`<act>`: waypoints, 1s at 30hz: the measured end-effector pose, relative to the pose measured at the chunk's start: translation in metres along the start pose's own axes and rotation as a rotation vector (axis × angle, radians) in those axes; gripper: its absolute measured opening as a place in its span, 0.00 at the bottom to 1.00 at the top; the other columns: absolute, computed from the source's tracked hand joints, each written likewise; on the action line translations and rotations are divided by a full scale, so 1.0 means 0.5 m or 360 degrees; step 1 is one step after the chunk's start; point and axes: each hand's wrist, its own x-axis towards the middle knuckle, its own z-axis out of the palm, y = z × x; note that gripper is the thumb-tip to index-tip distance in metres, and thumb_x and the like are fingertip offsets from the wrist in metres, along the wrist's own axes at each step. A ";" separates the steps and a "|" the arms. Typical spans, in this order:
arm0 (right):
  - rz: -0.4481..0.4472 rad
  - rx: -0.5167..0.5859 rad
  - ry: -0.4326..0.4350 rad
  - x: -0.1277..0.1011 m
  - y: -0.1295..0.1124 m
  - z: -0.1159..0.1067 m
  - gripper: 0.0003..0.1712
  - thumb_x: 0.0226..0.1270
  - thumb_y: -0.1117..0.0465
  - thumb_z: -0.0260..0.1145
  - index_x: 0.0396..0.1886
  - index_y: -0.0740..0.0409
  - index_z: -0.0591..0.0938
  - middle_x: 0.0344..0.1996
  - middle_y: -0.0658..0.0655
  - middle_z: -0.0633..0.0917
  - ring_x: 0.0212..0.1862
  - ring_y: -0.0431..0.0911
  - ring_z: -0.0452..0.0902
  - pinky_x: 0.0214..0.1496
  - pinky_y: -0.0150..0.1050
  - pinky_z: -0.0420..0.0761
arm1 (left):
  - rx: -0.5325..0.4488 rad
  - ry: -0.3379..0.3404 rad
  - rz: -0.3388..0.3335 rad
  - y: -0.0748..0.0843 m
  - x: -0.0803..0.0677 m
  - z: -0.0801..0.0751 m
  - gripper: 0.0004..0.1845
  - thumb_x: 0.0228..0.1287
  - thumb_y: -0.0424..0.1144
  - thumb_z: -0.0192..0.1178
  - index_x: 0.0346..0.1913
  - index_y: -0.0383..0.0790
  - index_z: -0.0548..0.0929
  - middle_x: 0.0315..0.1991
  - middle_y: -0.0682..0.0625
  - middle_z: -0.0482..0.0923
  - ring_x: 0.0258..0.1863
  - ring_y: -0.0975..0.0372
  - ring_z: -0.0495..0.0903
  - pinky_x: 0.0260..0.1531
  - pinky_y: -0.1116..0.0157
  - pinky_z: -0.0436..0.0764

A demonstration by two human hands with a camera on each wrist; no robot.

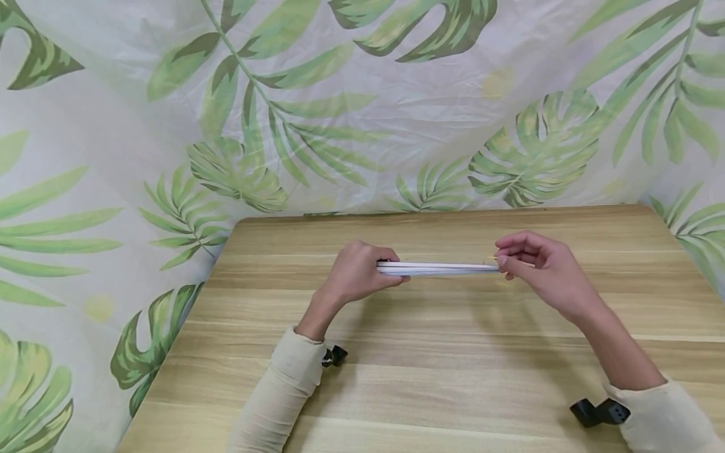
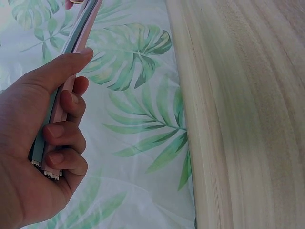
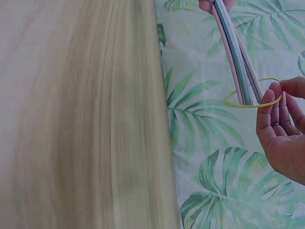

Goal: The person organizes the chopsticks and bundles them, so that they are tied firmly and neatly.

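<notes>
My left hand (image 1: 357, 270) grips one end of a bundle of long thin strips (image 1: 436, 268), fingers curled round it and thumb along it. In the left wrist view the strips (image 2: 78, 36) look green, pink and whitish, with jagged ends below the palm. A yellow rubber band (image 3: 245, 106) loops loosely round the far end of the strips (image 3: 240, 71) in the right wrist view. Between thumb and fingertips, my right hand (image 1: 544, 267) pinches that band. Whether the right fingers also touch the strips cannot be told.
Below the hands lies a wood-grain table (image 1: 430, 371). A leaf-patterned cloth (image 1: 419, 113) hangs behind and beside it. Small black devices sit at the left cuff (image 1: 334, 356) and right cuff (image 1: 600, 412).
</notes>
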 end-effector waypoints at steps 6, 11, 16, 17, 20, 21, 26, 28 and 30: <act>-0.0024 0.0043 0.0019 -0.010 0.001 0.013 0.11 0.78 0.66 0.68 0.56 0.58 0.83 0.42 0.47 0.89 0.40 0.42 0.89 0.43 0.32 0.87 | 0.0020 0.0006 -0.0028 0.001 0.001 0.001 0.11 0.58 0.52 0.81 0.33 0.51 0.92 0.24 0.61 0.87 0.19 0.72 0.72 0.25 0.70 0.72; -0.0025 0.0064 0.0016 -0.019 0.006 0.021 0.12 0.78 0.66 0.68 0.57 0.62 0.83 0.42 0.45 0.90 0.40 0.40 0.88 0.44 0.31 0.87 | -0.0001 0.0027 -0.0063 0.003 0.002 -0.001 0.11 0.58 0.51 0.81 0.34 0.50 0.93 0.25 0.59 0.88 0.20 0.71 0.74 0.26 0.69 0.74; -0.0019 0.0077 0.0030 -0.026 0.013 0.026 0.13 0.78 0.66 0.68 0.57 0.65 0.83 0.41 0.44 0.89 0.41 0.39 0.89 0.46 0.31 0.87 | -0.0039 0.0031 -0.0117 0.004 0.003 -0.004 0.10 0.60 0.51 0.80 0.36 0.50 0.93 0.28 0.58 0.90 0.21 0.71 0.77 0.27 0.69 0.76; -0.0018 0.0088 0.0031 -0.027 0.015 0.027 0.13 0.78 0.66 0.68 0.57 0.66 0.83 0.41 0.44 0.89 0.41 0.39 0.89 0.46 0.31 0.88 | -0.0046 0.0032 -0.0126 0.004 0.003 -0.005 0.10 0.60 0.51 0.80 0.36 0.49 0.93 0.28 0.58 0.90 0.21 0.71 0.77 0.26 0.69 0.76; -0.0022 0.0117 0.0035 -0.031 0.021 0.032 0.13 0.78 0.67 0.68 0.56 0.68 0.82 0.40 0.44 0.90 0.41 0.39 0.90 0.45 0.31 0.88 | -0.0066 0.0045 -0.0140 0.002 0.002 -0.007 0.11 0.60 0.50 0.80 0.36 0.49 0.93 0.28 0.58 0.89 0.21 0.71 0.77 0.26 0.69 0.76; -0.0024 0.0130 0.0034 -0.032 0.023 0.033 0.13 0.78 0.67 0.68 0.56 0.68 0.82 0.40 0.45 0.90 0.41 0.40 0.90 0.45 0.31 0.88 | -0.0072 0.0049 -0.0141 0.001 0.002 -0.007 0.11 0.60 0.50 0.80 0.36 0.49 0.93 0.27 0.58 0.89 0.21 0.71 0.77 0.26 0.70 0.76; -0.0019 0.0136 0.0023 -0.036 0.035 0.043 0.13 0.78 0.68 0.67 0.57 0.70 0.82 0.41 0.44 0.90 0.42 0.39 0.90 0.46 0.31 0.88 | -0.0098 0.0072 -0.0129 0.000 0.003 -0.008 0.11 0.59 0.50 0.81 0.35 0.49 0.93 0.27 0.58 0.89 0.20 0.71 0.76 0.25 0.70 0.75; -0.0013 0.0123 0.0018 -0.036 0.040 0.046 0.13 0.79 0.67 0.66 0.58 0.69 0.82 0.41 0.44 0.90 0.43 0.39 0.90 0.48 0.30 0.87 | -0.0100 0.0079 -0.0122 0.000 0.003 -0.008 0.11 0.59 0.50 0.81 0.35 0.49 0.93 0.27 0.58 0.89 0.20 0.71 0.76 0.25 0.70 0.75; -0.0007 0.0132 0.0010 -0.037 0.044 0.048 0.12 0.81 0.66 0.65 0.57 0.67 0.82 0.42 0.45 0.90 0.43 0.38 0.90 0.50 0.29 0.87 | -0.0109 0.0086 -0.0123 0.000 0.003 -0.008 0.11 0.59 0.50 0.81 0.35 0.48 0.93 0.27 0.58 0.89 0.20 0.72 0.76 0.25 0.70 0.75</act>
